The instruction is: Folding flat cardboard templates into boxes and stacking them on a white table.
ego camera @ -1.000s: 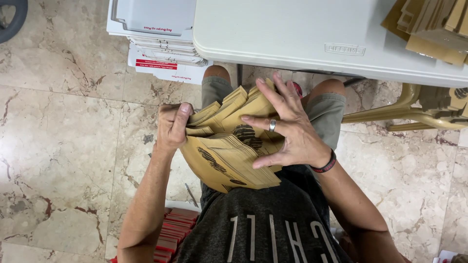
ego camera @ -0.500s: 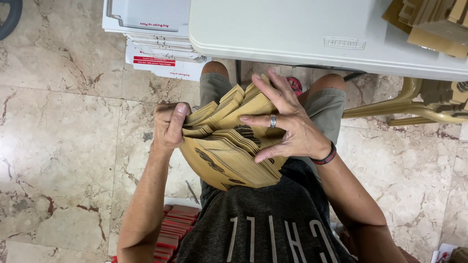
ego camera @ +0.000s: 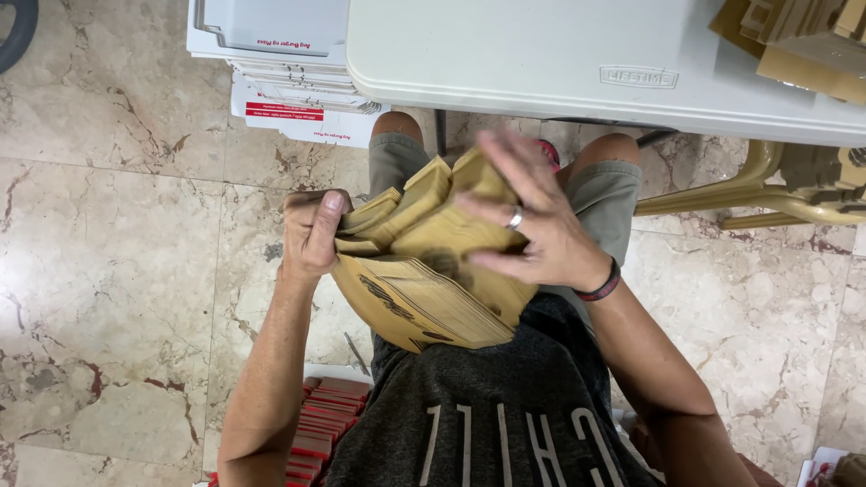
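A row of red-edged packets [ego camera: 317,431] is seen on the floor beside the seated person. A stack of flat brown paper bags [ego camera: 424,289] is held over the lap. Its left end is clamped by the left hand [ego camera: 308,233]; the right hand [ego camera: 532,225] is laid across the top bags, fingers spread and blurred. Beyond, white flat boxes [ego camera: 289,99] are stacked on the floor at the white desk's [ego camera: 559,63] left edge; more brown bags [ego camera: 794,41] lie at its far right corner.
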